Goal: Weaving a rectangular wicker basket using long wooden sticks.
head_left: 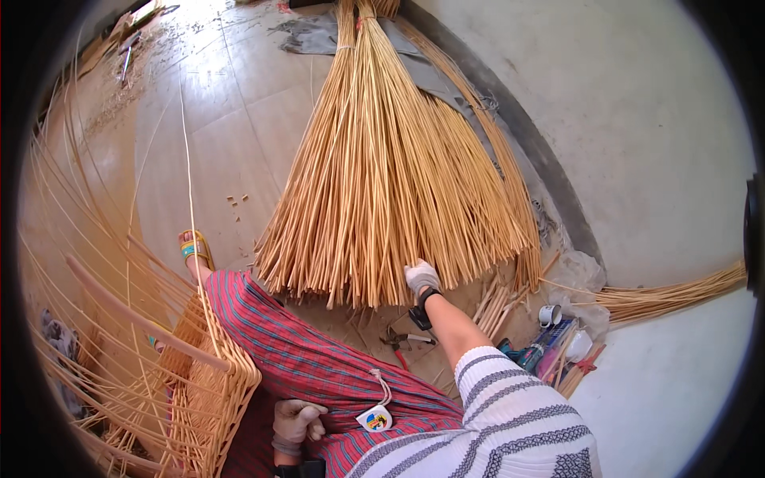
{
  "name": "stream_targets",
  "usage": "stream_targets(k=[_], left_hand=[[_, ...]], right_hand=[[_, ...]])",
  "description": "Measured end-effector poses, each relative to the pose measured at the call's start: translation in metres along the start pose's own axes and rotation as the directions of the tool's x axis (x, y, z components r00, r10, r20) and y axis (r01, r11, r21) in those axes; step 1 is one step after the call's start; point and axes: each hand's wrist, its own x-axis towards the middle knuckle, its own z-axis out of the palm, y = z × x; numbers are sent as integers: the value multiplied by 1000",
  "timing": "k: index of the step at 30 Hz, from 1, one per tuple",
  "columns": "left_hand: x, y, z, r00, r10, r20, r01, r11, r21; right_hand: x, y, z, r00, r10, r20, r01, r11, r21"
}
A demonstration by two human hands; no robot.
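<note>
A large fan-shaped bundle of tan wicker rods [374,167] spreads over the floor ahead, its cut ends toward me. My right hand [422,276], in a white glove, reaches to those ends with its fingers closed around a rod there; the fingertips are partly hidden. Over my lap, my left hand [296,422], gloved too, is loosely curled, and nothing shows in it. To its left stands a partly woven wicker basket [231,398], with long unwoven rods [88,191] rising and arching from it. A curved, thicker wooden piece [143,319] crosses the basket's top.
Red-handled pruning shears [402,341] lie on the floor below the bundle. At right are a white mug [550,315], a teal power drill [522,356], clear plastic [586,279] and loose short sticks [496,307]. Another rod bundle [677,295] lies along the wall.
</note>
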Motion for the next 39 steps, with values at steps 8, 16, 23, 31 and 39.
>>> stream_targets(k=[8,16,23,31,39], left_hand=[[-3,-5,-2,999,30,36,-31,999,23],[-36,26,10,943,112,312,-68,987,-148],[-112,86,2,968,196,157,-149,951,-269],[-131,69,11,964,78,255,-83,996,11],[-146,39,16,948,309,82,-308,951,-18]], right_hand=[[-17,14,-51,892,-113,437,-282,617,735],[-261,-112,-123,361,-715,599,-542,362,759],[-418,-107,-71,-406,-703,585,-185,690,700],[-433,-83,-32,-303,-380,874,456,748,483],[-438,-81,-82,-163,-340,926,652,668,360]])
